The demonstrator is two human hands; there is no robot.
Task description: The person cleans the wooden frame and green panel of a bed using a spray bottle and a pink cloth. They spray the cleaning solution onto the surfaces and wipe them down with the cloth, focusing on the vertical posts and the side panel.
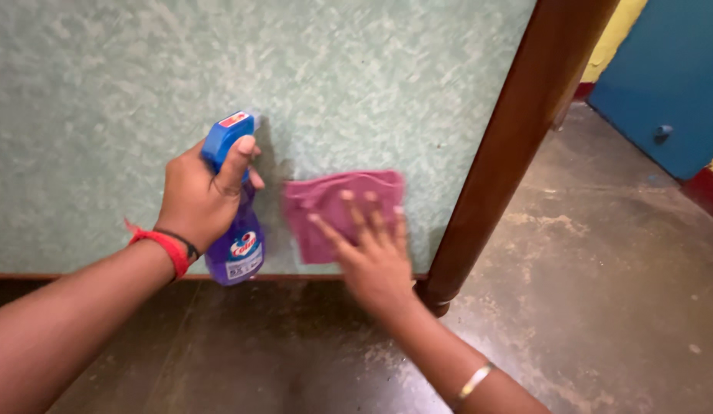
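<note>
Left hand (197,201) grips a blue spray bottle (238,241) upright; right hand (374,257), fingers spread flat, presses a pink cloth (326,201) on the mottled green tabletop (103,100), wooden-edged, over a stained concrete floor (602,291).

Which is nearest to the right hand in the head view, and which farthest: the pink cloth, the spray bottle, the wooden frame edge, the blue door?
1. Pink cloth: under the right hand fingers.
2. Wooden frame edge and spray bottle: either side, too close to call.
3. Blue door: far upper right.
</note>
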